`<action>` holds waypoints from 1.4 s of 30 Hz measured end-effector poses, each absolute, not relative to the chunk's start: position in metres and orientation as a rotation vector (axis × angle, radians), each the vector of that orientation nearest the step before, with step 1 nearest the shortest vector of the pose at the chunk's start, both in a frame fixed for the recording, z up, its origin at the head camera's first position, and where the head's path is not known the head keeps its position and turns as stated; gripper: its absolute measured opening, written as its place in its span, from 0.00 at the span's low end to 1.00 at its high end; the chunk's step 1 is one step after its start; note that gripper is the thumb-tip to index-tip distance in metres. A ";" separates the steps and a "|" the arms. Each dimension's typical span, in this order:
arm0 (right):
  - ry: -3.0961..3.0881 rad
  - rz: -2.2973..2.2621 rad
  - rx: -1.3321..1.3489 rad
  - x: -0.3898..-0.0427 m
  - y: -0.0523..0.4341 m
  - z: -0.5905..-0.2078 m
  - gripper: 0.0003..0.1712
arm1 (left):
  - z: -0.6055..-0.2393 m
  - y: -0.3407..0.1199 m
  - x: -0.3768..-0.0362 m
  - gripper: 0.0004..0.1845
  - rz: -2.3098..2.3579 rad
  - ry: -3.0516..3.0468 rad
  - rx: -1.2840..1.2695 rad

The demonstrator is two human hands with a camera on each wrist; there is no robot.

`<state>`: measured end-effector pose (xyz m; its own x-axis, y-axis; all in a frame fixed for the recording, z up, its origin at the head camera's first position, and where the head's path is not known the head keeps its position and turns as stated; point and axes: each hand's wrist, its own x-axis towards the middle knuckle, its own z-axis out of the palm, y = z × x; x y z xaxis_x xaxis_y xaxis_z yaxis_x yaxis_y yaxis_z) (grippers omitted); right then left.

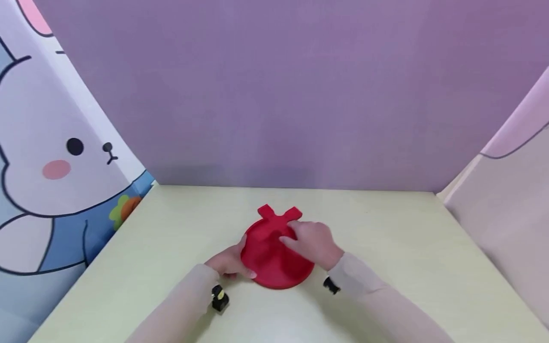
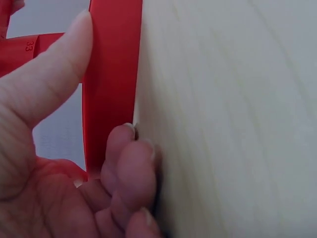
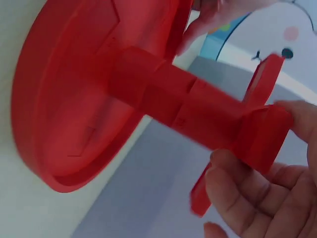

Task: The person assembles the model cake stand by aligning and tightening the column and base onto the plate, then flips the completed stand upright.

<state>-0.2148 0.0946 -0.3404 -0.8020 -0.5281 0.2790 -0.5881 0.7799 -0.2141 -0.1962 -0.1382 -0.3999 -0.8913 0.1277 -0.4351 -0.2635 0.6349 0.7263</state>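
One pale desk [image 1: 386, 247] carries a red round base [image 1: 274, 259] with a cross-topped post. Left hand [image 1: 227, 263] pinches its rim, fingers against the desk; right hand [image 1: 313, 243] curls round the cross piece [image 3: 257, 134].

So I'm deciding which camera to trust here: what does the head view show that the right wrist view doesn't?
Only the head view shows both sleeves, the left hand gripping the round base's near-left rim, the whole pale table and the purple back wall. Only the right wrist view shows the red post standing out of the base, with the right hand holding its cross-shaped top. Both show the red stand and the bunny panel.
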 end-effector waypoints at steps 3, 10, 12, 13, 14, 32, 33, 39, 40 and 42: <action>-2.677 0.386 0.923 -0.209 0.089 -0.342 0.16 | -0.402 -0.144 -0.191 0.64 1.151 2.423 -0.119; -2.581 0.442 0.842 -0.221 0.095 -0.336 0.15 | -0.398 -0.142 -0.194 0.64 1.196 2.414 -0.109; -2.618 0.433 0.861 -0.224 0.097 -0.337 0.20 | -0.397 -0.141 -0.195 0.64 1.183 2.425 -0.122; -2.635 0.425 0.869 -0.226 0.098 -0.338 0.21 | -0.397 -0.141 -0.195 0.64 1.181 2.428 -0.127; -2.643 0.421 0.875 -0.227 0.098 -0.339 0.22 | -0.398 -0.141 -0.195 0.64 1.181 2.430 -0.128; -2.496 0.405 0.929 -0.233 0.098 -0.347 0.20 | -0.392 -0.137 -0.193 0.65 1.224 2.424 -0.110; -2.500 0.404 0.923 -0.232 0.097 -0.348 0.20 | -0.393 -0.138 -0.193 0.65 1.220 2.425 -0.116; -2.749 0.606 0.801 -0.228 0.099 -0.344 0.23 | -0.397 -0.142 -0.188 0.64 1.210 2.425 -0.105; -2.795 0.691 0.767 -0.228 0.102 -0.344 0.23 | -0.398 -0.143 -0.188 0.64 1.209 2.423 -0.093; -2.843 0.908 0.682 -0.229 0.110 -0.344 0.23 | -0.398 -0.145 -0.186 0.63 1.223 2.408 -0.066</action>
